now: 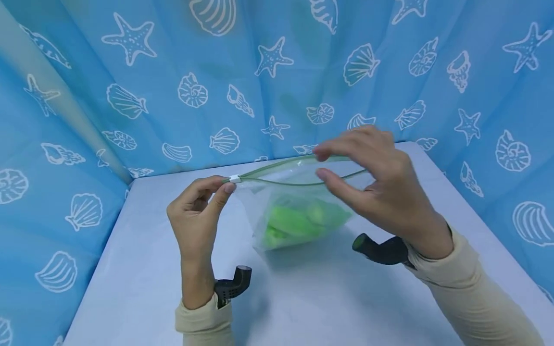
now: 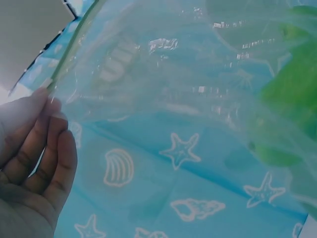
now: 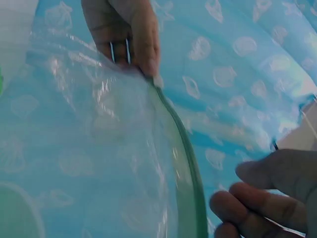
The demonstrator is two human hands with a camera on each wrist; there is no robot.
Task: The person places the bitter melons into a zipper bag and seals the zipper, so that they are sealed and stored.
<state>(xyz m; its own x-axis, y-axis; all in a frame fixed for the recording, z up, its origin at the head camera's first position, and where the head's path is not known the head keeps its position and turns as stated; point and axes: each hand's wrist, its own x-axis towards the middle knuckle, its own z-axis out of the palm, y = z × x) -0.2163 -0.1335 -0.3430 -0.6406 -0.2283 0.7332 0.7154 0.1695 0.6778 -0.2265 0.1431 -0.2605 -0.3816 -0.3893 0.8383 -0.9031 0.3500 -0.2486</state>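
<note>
A clear zip bag (image 1: 255, 204) with a green zip edge hangs above the table, its mouth parted into a loop. Soft-looking bright green items (image 1: 294, 221) lie in its lower part; the plastic blurs their kind. My left hand (image 1: 195, 214) pinches the mouth's left corner between thumb and index finger, right at the white slider (image 1: 234, 179). Over the right part of the mouth is my right hand (image 1: 381, 180), thumb and fingers apart with nothing between them. In the right wrist view that hand (image 3: 272, 193) is beside the green edge, apart from it.
A white table (image 1: 294, 302) spreads under the hands. Blue curtains (image 1: 164, 86) with white shells and starfish enclose its back and sides. Each wrist carries a black camera mount, one on the left (image 1: 233, 284) and one on the right (image 1: 383, 251).
</note>
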